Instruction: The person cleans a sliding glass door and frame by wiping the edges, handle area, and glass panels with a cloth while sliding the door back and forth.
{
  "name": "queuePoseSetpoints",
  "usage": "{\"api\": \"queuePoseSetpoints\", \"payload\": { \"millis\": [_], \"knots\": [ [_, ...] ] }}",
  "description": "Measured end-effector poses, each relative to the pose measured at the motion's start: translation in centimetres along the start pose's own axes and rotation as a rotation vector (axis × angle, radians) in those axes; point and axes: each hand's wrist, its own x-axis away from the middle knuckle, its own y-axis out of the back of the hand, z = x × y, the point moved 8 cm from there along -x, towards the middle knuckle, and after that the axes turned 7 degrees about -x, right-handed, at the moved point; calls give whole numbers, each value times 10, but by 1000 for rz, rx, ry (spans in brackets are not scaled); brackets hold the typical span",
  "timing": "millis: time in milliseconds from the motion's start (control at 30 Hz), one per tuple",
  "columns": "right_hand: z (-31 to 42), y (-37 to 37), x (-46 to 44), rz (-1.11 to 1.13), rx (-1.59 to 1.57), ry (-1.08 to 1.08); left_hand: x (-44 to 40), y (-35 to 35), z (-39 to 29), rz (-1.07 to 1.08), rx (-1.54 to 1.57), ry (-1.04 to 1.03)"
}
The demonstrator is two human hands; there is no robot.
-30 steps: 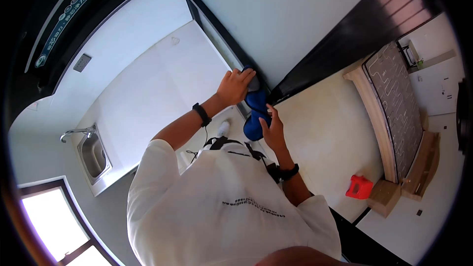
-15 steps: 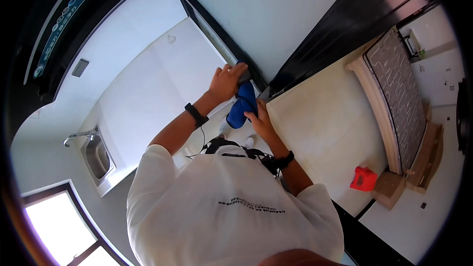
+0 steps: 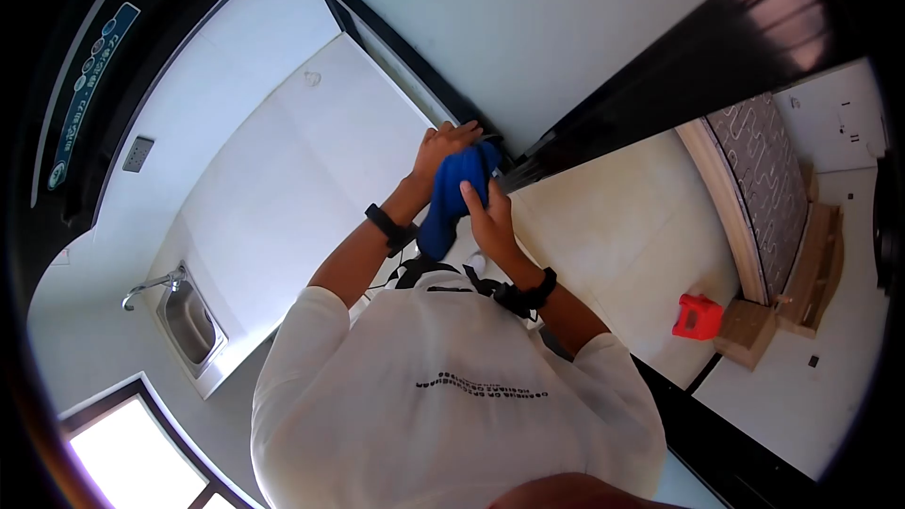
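The blue cloth (image 3: pixel 458 177) is slanting lengthwise toward the shirt (image 3: pixel 443 424) – the nearer right hand (image 3: pixel 493 222) is pinching it, the left hand (image 3: pixel 440 147) is touching, grip unclear.

Soft, matt blue cloth (image 3: pixel 452 179), shiny metal sink (image 3: pixel 192 325) at one end of the smooth white countertop (image 3: pixel 292 170), glossy black panel (image 3: pixel 679 80), red plastic container (image 3: pixel 709 320)
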Motion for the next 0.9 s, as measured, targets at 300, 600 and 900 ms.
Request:
{"api": "queuePoseSetpoints", "payload": {
  "millis": [300, 600, 900],
  "knots": [
    [-30, -21, -73, -124, -84, -249, -19, 37, 73, -21, -224, 40],
    [-45, -75, -157, -18, 54, -341, -64, 42, 172, -113, -506, 143],
    [-64, -126, -234, 16, 54, -388, -129, 40, 279, -109, -510, 360]
  ]
}}
